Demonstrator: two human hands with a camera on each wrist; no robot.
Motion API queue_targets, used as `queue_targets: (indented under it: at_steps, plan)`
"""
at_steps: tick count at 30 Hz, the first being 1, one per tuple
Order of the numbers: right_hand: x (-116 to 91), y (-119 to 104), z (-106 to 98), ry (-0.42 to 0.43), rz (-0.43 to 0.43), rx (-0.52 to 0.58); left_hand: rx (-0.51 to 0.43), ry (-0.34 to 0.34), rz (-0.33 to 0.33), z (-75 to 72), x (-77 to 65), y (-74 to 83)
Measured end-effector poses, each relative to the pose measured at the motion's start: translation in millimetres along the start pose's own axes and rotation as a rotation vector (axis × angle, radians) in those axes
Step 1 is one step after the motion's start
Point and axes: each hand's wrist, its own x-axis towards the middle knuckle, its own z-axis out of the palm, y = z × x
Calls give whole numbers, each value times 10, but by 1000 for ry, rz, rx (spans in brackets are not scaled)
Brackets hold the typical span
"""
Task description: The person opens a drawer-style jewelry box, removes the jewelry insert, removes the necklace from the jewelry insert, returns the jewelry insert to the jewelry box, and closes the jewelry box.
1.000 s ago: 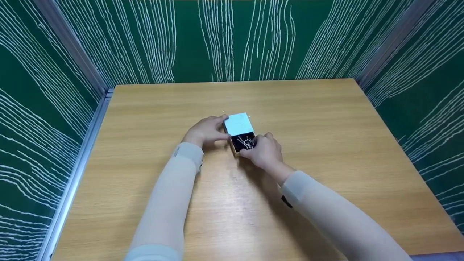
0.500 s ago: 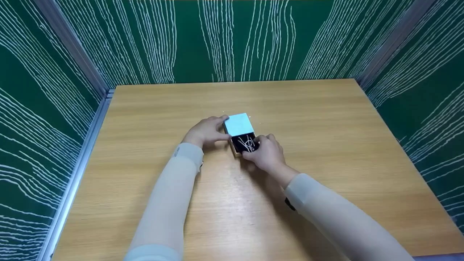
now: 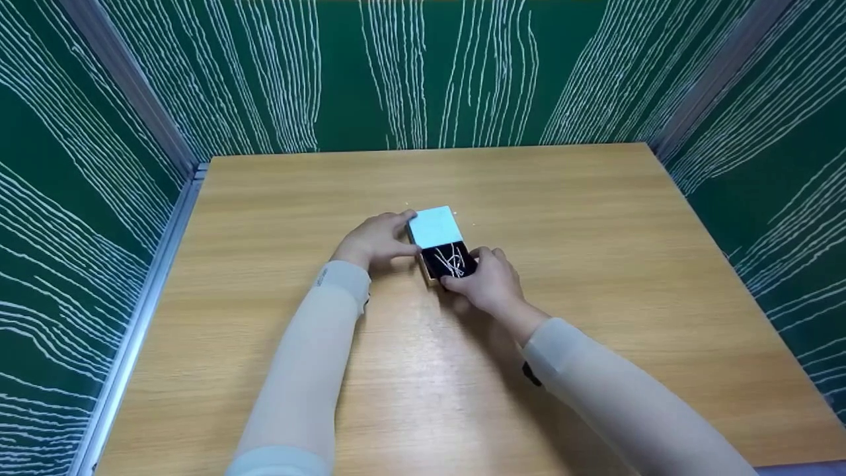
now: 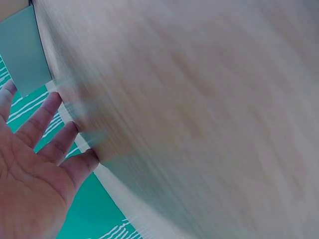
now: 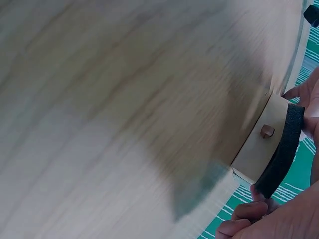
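Observation:
A small light-blue jewellery box (image 3: 436, 226) sits on the table, its inner tray (image 3: 429, 281) slid partway out towards me. My left hand (image 3: 373, 239) holds the sleeve's left side between thumb and index finger; the other fingers are spread and fairly straight in the left wrist view. My right hand (image 3: 492, 281) pinches a black foam pad (image 3: 434, 260) between thumb and fingers. Silver chain jewellery (image 3: 453, 259) lies on the pad. In the right wrist view the foam pad (image 5: 284, 154) bows up above the tray's pale front wall (image 5: 261, 139), which has a small hole.
The wooden table (image 3: 277, 218) spreads around the box. Green panels with white wavy lines (image 3: 370, 73) stand at the back and both sides. Tiny white specks (image 3: 473, 224) lie on the table near the box.
My right hand has shifted slightly right and towards me, and the foam pad's near right corner has risen out of the tray with the jewellery on it. My left hand has stayed put.

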Motion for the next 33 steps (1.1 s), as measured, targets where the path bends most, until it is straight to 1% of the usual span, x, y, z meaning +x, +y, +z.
queue_targets:
  at_steps: [8, 13, 18, 25, 31, 33]
  plan:
    - [-10, -9, 11, -18, 12, 27, -9, -3, -15, 13, 19, -11]
    - [-31, -32, 37, 8, 0, 27, -5, -4, -28, 21, 25, -10]
    - [-46, -40, 75, 32, -16, -7, 13, -9, -53, 29, 27, -8]
    - [-67, -25, 96, 42, -28, -55, 2, -3, -34, 39, 27, -11]
    - [-59, 5, 100, 58, -3, -50, -20, 3, -42, 23, 8, -11]
    - [-54, 13, 100, 66, 8, -52, -15, 4, -37, 19, 8, -6]
